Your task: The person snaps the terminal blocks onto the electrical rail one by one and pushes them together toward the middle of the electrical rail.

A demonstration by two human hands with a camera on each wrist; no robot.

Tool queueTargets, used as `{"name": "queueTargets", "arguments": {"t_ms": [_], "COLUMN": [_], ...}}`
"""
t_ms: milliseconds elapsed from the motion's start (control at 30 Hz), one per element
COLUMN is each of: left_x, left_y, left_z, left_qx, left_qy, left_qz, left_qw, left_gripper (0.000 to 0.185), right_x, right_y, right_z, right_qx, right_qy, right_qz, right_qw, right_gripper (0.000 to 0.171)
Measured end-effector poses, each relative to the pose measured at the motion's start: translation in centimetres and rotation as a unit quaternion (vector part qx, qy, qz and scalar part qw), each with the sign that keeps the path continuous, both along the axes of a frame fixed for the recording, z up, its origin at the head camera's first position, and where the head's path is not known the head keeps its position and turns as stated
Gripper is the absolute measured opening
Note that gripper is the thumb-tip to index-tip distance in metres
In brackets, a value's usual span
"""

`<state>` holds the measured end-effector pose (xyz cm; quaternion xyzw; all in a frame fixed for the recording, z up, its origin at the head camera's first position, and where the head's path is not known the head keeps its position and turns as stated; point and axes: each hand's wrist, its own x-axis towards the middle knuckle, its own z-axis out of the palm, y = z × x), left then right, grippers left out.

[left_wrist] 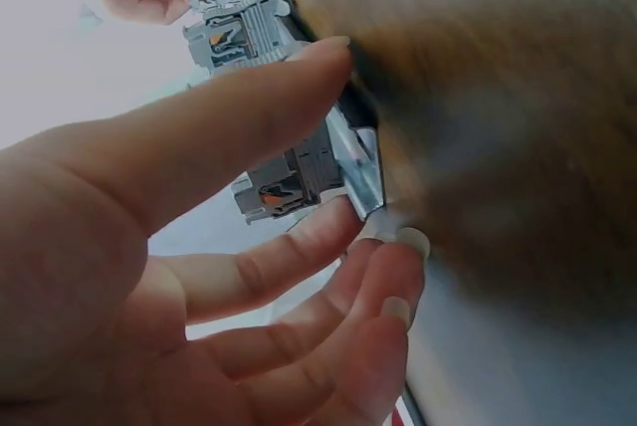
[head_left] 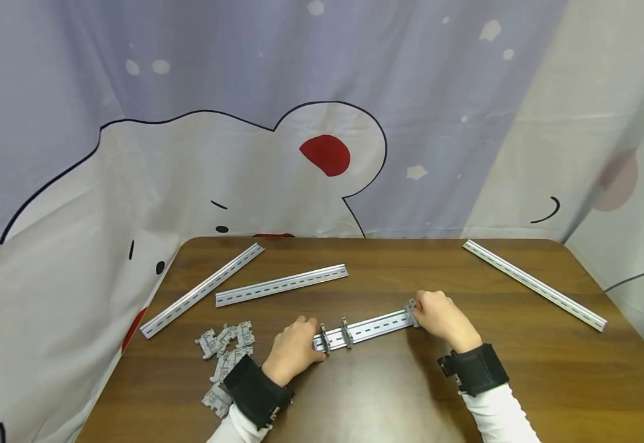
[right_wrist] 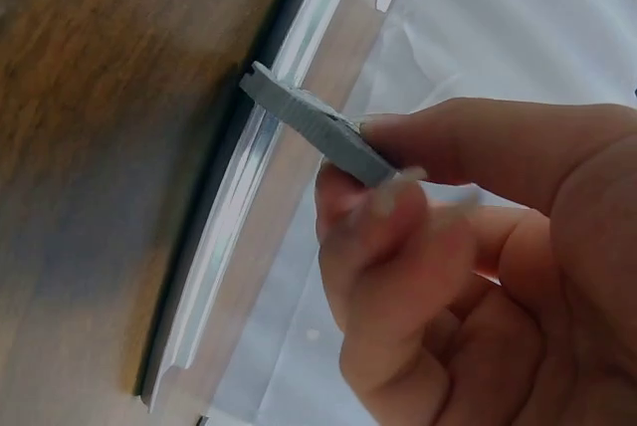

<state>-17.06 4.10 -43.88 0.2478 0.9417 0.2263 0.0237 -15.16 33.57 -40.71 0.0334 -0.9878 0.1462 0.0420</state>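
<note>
the metal rail (head_left: 366,329) lies flat near the front middle of the table (head_left: 549,369), its long axis running from 8 o'clock up to 2 o'clock. our left hand (head_left: 293,349) holds its 8 o'clock end beside two grey clips (head_left: 334,336), thumb and fingers curled around it. our right hand (head_left: 442,319) pinches a third grey clip (head_left: 410,307) at the 2 o'clock end, with loose clips (head_left: 225,357) piled at 9 o'clock.

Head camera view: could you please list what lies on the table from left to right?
Long rail → pile of grey clips → short rail → left hand → rail with clips → right hand → far right rail.
</note>
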Motion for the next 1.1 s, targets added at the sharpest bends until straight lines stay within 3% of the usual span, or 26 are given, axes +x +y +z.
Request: {"name": "queueTargets", "arguments": {"t_ms": [200,500,800,1100], "left_x": [-0.2,-0.5,-0.4,-0.1], "left_y": [0.1,0.3,0.2,0.1], "left_z": [-0.2,-0.2,-0.2,-0.7], "left_qx": [0.011,0.015,0.032,0.037], "left_qy": [0.003,0.018,0.023,0.020], "left_qz": [0.006,0.011,0.016,0.023], "left_qw": [0.9999,0.9997,0.9991,0.9989], "left_gripper": [0.036,0.033,0.033,0.035], "right_x": [-0.2,-0.6,-1.1,-1.6], "right_y": [0.3,0.5,0.7,0.7], "right_z": [0.2,0.1,0.3,0.1], "right_qx": [0.006,0.015,0.012,-0.013], "right_qy": [-0.010,-0.012,-0.036,-0.097], "right_qz": [-0.014,0.024,0.028,0.013], "right_qw": [1.000,1.000,0.999,0.995], "right_gripper": [0.022,0.031,0.038,0.039]}}
